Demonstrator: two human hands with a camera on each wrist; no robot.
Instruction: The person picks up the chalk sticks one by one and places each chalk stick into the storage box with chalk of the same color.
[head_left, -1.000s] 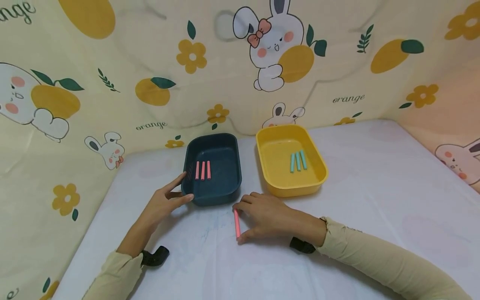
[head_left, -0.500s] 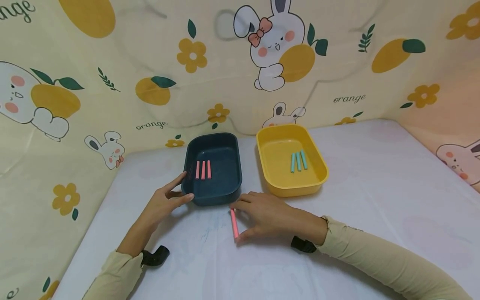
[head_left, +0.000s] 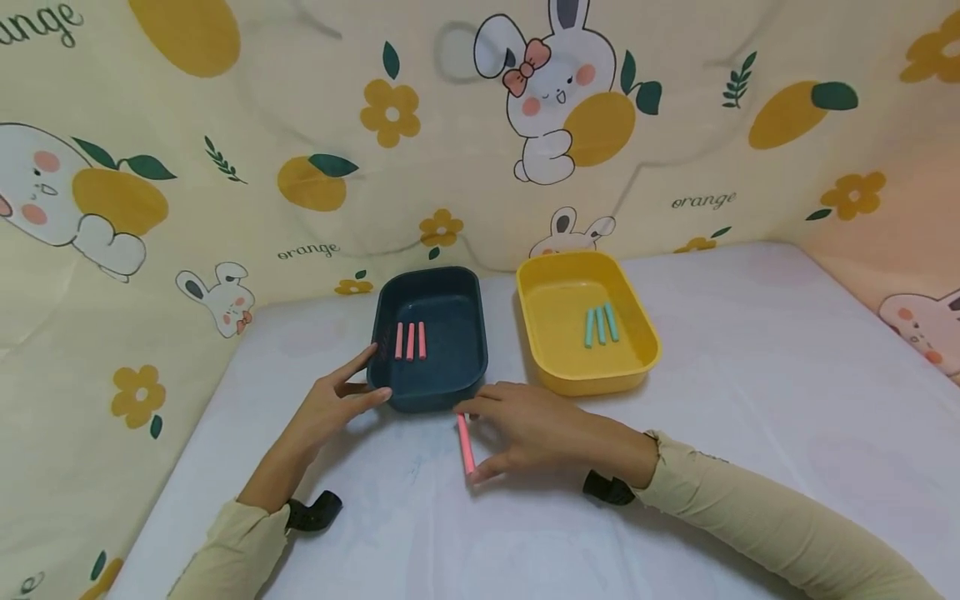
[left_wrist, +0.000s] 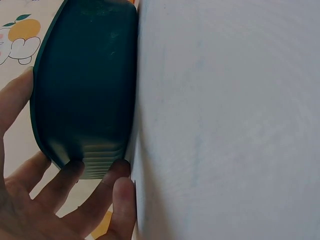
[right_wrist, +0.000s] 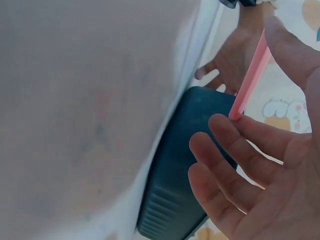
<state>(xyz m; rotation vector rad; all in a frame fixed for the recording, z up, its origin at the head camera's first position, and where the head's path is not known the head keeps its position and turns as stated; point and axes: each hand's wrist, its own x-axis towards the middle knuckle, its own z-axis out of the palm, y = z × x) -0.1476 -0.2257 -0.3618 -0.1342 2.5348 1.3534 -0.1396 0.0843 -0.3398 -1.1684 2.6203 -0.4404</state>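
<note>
My right hand (head_left: 525, 429) pinches a stick of pink chalk (head_left: 466, 444) lengthwise, the thumb at its near end and fingertips at its far end. In the right wrist view the chalk (right_wrist: 250, 77) spans thumb and fingers, while the other fingers curve loosely beside the dark tray. My left hand (head_left: 333, 408) touches the dark blue tray (head_left: 453, 379) at its front left corner, fingers spread and nearly straight. The left wrist view has those fingertips against the end wall of the tray (left_wrist: 85, 90). Three pink chalk sticks (head_left: 410, 342) lie side by side inside that tray.
Right of the dark tray stands a yellow tray (head_left: 592, 387) with three light-green chalk sticks (head_left: 601, 326) in it. Both rest on a white-covered table (head_left: 750, 375) near a printed backdrop (head_left: 435, 125). Faint bluish marks show on the cover in front of the dark tray.
The right hand has brought the pink chalk slightly to the left and toward the dark tray's front edge. My left hand keeps its place on the tray.
</note>
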